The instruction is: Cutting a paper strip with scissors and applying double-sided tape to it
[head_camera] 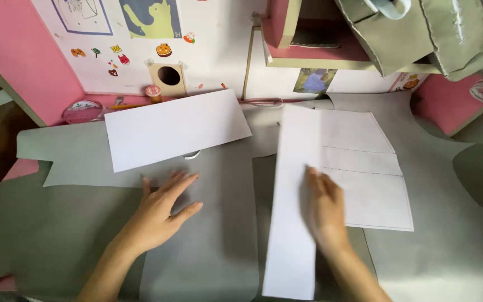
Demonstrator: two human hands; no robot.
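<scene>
Left hand (160, 215) is flat on the grey fabric (219, 240), fingers spread and holding nothing. Right hand (325, 210) presses down on the long white paper strip (292, 223), fingers together; it's motion-blurred, so I can't tell if the thumb tucks under. That strip overlaps a second white sheet (364, 184) toward the worktop's right edge. A third sheet (177, 128) lies toward the far edge, hiding probably a white loop. So three papers. Small spool (153, 92) at the back.
</scene>
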